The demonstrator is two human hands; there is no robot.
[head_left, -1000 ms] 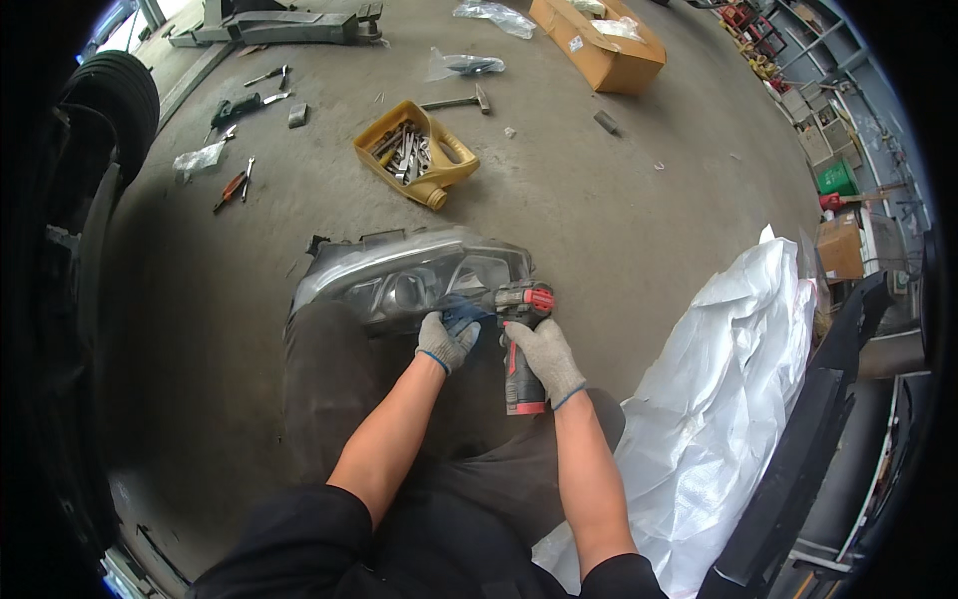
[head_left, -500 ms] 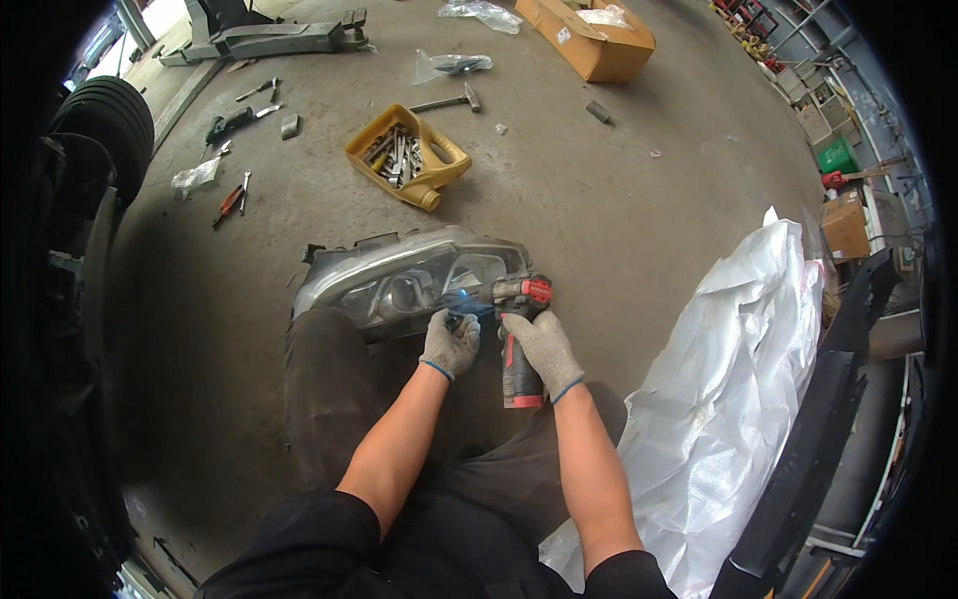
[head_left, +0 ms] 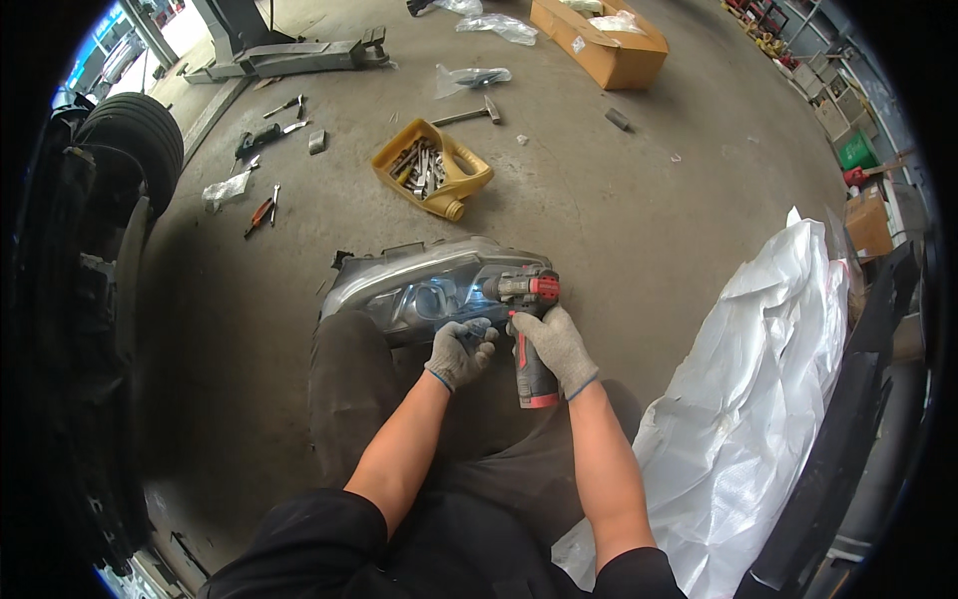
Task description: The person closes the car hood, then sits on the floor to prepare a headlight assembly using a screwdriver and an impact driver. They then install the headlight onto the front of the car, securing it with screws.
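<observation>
A car headlight point(head_left: 404, 285) with a clear lens lies on the floor in front of my bent legs. My right hand point(head_left: 561, 351), in a pale knit glove, is wrapped round the grip of a red-and-black cordless drill point(head_left: 536, 377). The drill's nose points left over the lens, and a bluish light shines there. Just below the nose is my left hand point(head_left: 459, 357), also gloved, with curled fingers. A small dark bluish piece shows at its fingertips, too indistinct to name.
Beyond the headlight stands a cut-open yellow jug point(head_left: 459, 180) full of wrenches and sockets. A hammer point(head_left: 469, 115), pliers point(head_left: 259, 217) and an open cardboard box point(head_left: 619, 62) are farther off. White sheeting point(head_left: 738, 399) lies at right; stacked tyres point(head_left: 130, 135) stand at left.
The whole view has shifted, so things appear farther right. My left hand has dropped a little from the drill's nose, its fingers turning upward. The right hand keeps its hold on the drill.
</observation>
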